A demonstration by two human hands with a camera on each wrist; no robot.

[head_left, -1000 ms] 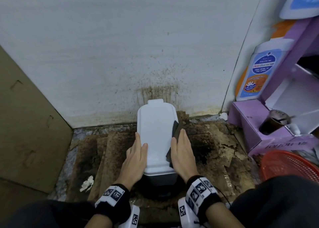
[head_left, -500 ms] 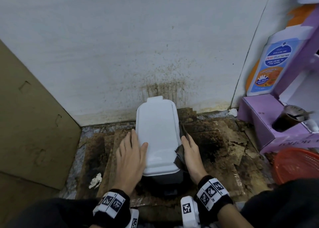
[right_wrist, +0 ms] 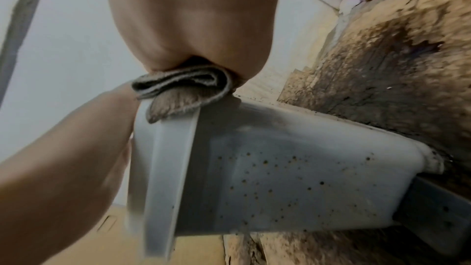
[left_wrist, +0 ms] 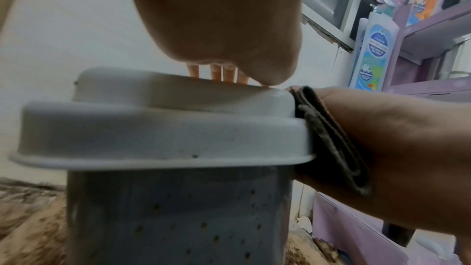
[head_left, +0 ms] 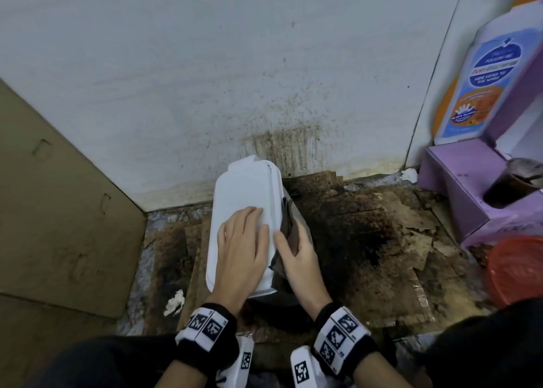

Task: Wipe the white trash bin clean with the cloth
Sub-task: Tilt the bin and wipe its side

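Note:
The white trash bin [head_left: 244, 188] stands on the stained floor against the wall, its lid closed. My left hand [head_left: 244, 237] lies flat on top of the lid [left_wrist: 163, 128], fingers straight. My right hand [head_left: 299, 252] grips a folded dark cloth [head_left: 289, 220] and presses it against the bin's right side, just under the lid's rim. The left wrist view shows the cloth [left_wrist: 331, 144] sandwiched between the right hand [left_wrist: 395, 148] and the lid edge. In the right wrist view the cloth [right_wrist: 183, 88] bunches in the palm above the speckled grey bin wall [right_wrist: 280, 178].
A brown cardboard box [head_left: 58, 211] closes off the left. A purple stand [head_left: 458, 188] with a dark drink cup [head_left: 511, 188] and a red basket [head_left: 517, 270] crowd the right. A crumpled tissue [head_left: 174, 302] lies on the dirty cardboard floor [head_left: 367, 240].
My left hand has moved from the bin's left side onto the top of the lid. My right hand has stayed on the right side, the cloth sliding along it.

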